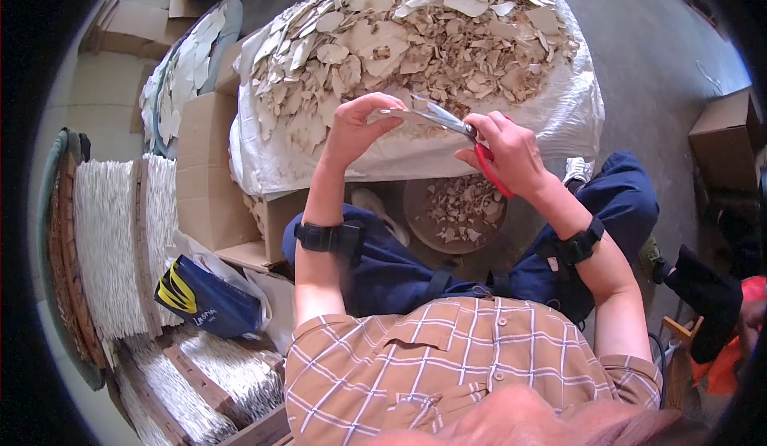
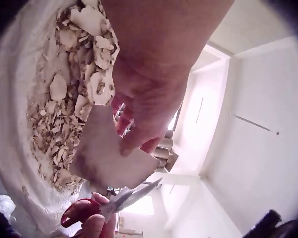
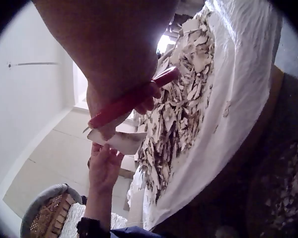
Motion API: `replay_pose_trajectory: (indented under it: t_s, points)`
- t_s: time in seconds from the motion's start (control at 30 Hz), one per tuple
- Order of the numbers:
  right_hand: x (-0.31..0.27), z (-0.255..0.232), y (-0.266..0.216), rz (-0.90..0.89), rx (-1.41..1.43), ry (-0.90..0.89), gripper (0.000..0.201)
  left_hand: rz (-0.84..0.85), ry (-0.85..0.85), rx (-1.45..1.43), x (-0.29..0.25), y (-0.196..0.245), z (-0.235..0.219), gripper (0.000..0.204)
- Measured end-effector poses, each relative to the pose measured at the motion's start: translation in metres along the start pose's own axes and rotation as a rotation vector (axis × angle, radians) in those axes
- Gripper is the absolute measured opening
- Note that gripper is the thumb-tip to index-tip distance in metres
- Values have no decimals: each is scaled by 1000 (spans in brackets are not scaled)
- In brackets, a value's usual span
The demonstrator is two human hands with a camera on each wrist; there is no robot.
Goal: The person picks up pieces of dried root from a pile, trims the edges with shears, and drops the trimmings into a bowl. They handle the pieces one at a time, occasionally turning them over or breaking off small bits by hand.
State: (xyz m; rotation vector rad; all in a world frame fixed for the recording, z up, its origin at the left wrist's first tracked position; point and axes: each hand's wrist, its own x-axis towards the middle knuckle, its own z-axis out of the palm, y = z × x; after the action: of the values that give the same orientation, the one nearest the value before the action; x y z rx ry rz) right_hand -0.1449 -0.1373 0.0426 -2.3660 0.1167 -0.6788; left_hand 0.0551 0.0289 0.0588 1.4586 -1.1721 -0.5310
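My left hand (image 1: 361,130) pinches a thin, flat, pale piece (image 2: 114,148) between thumb and fingers, its edges straight and angular in the left wrist view. In my right hand (image 1: 513,152) is a pair of scissors (image 1: 451,118) with red handles, gripped by the fingers. Their blades are parted and point toward the left hand, right at the pale piece's edge. Both hands are raised over the near side of a large heap of flat, brittle-looking pale and brown pieces (image 1: 383,43). The heap lies on white plastic sheeting (image 1: 571,122).
Below the hands, between the knees, a round basin (image 1: 410,218) holds small scraps. At left stand a cardboard box (image 1: 204,166), a blue bag (image 1: 208,298) and bundled stacks of thin white sheets (image 1: 104,242). Another box (image 1: 723,138) and part of another person (image 1: 703,302) are at right.
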Motion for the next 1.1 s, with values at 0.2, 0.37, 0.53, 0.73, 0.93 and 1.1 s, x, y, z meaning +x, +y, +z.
replay_pose_trajectory:
  t_s: [0.2, 0.37, 0.53, 0.73, 0.93, 1.1]
  points:
    - [-1, 1, -1, -105, -69, -12, 40, -50, -69, 51, -2, -4, -3, 19]
    - [-3, 1, 1, -95, -78, -32, 43, -117, -68, -32, -4, -4, 0, 18]
    - [-5, 0, 0, -79, -76, -62, 41, -132, -72, -12, -4, -4, 1, 18]
    - [-12, 2, -1, -4, -53, -112, 39, -120, -102, 25, -3, -4, 2, 20]
    - [-14, -1, -1, 3, -70, -108, 38, -145, -97, 74, -4, -6, 3, 22]
    - [-13, -3, -2, -29, -100, -138, 37, -163, -180, 110, -4, -3, 6, 23]
